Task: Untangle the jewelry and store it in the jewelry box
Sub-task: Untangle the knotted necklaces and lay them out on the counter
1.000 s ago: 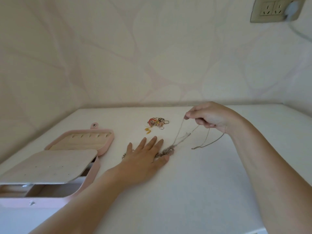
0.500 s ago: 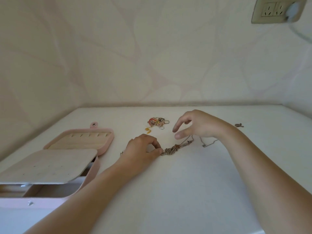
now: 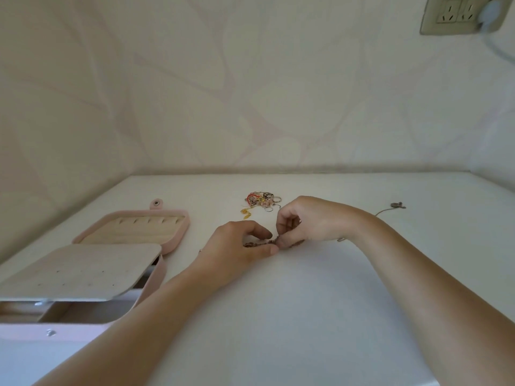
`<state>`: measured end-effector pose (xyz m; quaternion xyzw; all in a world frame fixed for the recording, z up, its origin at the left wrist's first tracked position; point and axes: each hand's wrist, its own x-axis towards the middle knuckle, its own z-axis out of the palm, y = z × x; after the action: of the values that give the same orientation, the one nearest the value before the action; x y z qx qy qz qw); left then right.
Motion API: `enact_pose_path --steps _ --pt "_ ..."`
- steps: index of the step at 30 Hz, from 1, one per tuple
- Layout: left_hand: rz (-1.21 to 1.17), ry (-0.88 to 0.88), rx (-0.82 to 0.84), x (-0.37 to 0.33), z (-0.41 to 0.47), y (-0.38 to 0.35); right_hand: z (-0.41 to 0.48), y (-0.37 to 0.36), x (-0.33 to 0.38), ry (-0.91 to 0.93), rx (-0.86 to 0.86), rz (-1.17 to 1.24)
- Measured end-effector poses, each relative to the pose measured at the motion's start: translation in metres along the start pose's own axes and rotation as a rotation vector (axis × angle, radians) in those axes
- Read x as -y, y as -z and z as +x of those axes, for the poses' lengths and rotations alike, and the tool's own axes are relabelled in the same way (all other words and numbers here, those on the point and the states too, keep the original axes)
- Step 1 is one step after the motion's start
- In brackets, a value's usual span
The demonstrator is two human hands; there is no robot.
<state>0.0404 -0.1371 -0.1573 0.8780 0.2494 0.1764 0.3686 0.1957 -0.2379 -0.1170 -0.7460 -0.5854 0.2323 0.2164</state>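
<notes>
While both of our hands meet low over the white table, each is curled nearly closed: our left hand pinches the tangled chain between thumb and forefinger, and our right hand pinches the same chain just beside it, fingertips almost touching. We count two hands, one chain held on the tabletop, one mixed pile of jewelry just behind the hands, one thin necklace lying beyond our right wrist, and one pink jewelry box standing open to the left, well apart from the chain.
</notes>
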Motion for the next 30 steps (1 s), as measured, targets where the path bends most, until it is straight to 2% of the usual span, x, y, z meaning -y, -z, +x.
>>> enact_pose_path --steps 7,13,20,27,30 --pt "-0.490 -0.036 -0.034 -0.009 0.000 0.004 0.000 0.003 0.002 0.139 0.012 0.423" --pt "-0.492 0.038 -0.011 -0.005 0.003 0.009 0.000 0.005 0.003 0.183 0.025 0.578" --pt "-0.590 0.056 0.033 -0.009 0.000 0.013 0.000 0.007 0.004 0.213 -0.020 0.532" --pt "-0.607 0.057 -0.054 -0.011 0.000 0.013 -0.001 0.004 0.010 0.216 -0.086 0.438" --pt "-0.609 0.076 -0.080 -0.011 0.001 0.015 0.000 -0.001 0.015 0.244 -0.280 0.184"
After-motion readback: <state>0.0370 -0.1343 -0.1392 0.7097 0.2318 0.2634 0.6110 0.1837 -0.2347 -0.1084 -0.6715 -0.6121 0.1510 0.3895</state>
